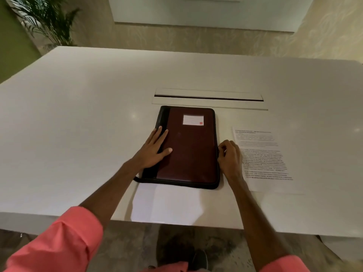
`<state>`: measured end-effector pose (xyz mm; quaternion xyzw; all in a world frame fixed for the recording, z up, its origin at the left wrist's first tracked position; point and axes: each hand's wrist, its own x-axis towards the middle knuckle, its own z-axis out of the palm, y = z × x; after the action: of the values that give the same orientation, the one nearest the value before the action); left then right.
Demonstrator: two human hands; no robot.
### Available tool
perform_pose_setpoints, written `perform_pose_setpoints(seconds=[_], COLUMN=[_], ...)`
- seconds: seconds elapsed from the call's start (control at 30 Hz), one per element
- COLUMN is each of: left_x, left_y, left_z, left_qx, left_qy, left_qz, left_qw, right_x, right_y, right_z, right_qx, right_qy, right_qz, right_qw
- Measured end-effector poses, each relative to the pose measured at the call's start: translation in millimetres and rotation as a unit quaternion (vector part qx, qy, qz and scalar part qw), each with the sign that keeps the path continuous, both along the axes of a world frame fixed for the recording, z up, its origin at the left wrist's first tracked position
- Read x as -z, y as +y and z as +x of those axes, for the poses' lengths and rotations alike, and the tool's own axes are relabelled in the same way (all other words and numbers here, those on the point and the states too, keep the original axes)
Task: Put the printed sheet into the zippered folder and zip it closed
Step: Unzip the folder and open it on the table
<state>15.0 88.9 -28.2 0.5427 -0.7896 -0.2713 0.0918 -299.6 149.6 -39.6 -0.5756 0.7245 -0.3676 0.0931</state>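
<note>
A dark maroon zippered folder (189, 148) with black edging and a white label lies shut on the white table (78, 134), near its middle. My left hand (155, 148) rests flat on the folder's left side, fingers spread. My right hand (229, 154) is at the folder's right edge, fingers pinched at the zipper; the pull itself is too small to make out. The printed sheet (265, 160) lies flat on the table just right of the folder, partly under my right wrist.
A long cable slot with a raised flap (208, 96) is set into the table just behind the folder. The table's front edge runs close to my body. A potted palm (45, 22) stands at the far left, past the table.
</note>
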Motion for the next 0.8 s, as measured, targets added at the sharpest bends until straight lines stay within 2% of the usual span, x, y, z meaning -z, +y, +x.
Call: perform_pose_setpoints(seconds=[0.33, 0.63, 0.8], left_x=[-11.9, -13.6, -15.7], left_y=[4.1, 5.8, 12.9], left_z=[-1.0, -5.0, -6.0], left_qx=[-0.003, -0.020, -0.042], left_qy=[0.004, -0.013, 0.023], left_qz=[0.026, 0.024, 0.049], left_qw=[1.000, 0.999, 0.998], right_x=[0.6, -0.7, 0.9], right_y=[63.1, 122.7, 142.4], right_z=[9.5, 33.2, 52.3], right_qx=[0.023, 0.059, 0.097], right_qy=[0.000, -0.038, -0.022], right_qz=[0.009, 0.018, 0.021], right_qw=[1.000, 0.997, 0.995])
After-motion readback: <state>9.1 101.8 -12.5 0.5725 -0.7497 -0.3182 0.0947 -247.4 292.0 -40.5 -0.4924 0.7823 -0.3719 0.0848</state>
